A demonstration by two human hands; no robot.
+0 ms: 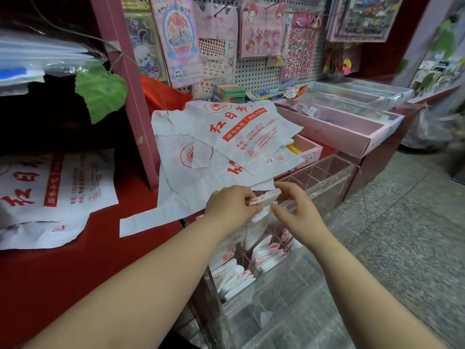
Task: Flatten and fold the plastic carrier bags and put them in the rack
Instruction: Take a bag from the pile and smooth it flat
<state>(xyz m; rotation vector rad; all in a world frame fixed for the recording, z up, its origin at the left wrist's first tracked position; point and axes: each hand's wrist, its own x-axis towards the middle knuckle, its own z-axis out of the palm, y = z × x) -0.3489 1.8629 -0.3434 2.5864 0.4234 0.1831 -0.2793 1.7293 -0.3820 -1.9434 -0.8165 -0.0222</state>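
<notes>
holding the folded bag (264, 199) takes both hands at this stage: the left hand (230, 206) pinches its left end between curled fingers and thumb, and the right hand (295, 210) closes thumb and fingers narrowly on its right end. the packet is in the air just above the clear rack (334, 170), which stands just beside the right end of the red counter (100, 260); it is not yet in a compartment. judged from the material, the packet is very light, soft and slippery. thin film tends to spring open when released, so grip across all layers near the ends and hold the pinch until the packet is wedged between dividers. the rack is rigid transparent sheet, divided into square cells. several nearer cells already hold folded packets (266, 253), white with red print, standing on edge. unfolded bags (226, 137) lie overlapped on the counter behind the hands: thin, creased, matt white, with red lettering and a sun emblem. one handle strip reaches toward the counter's front edge. another flat bag (55, 197) lies toward the counter's left end. a pink tray (334, 127), apparently stiff board, sits beyond the pile, below a perforated pegboard (256, 71).
</notes>
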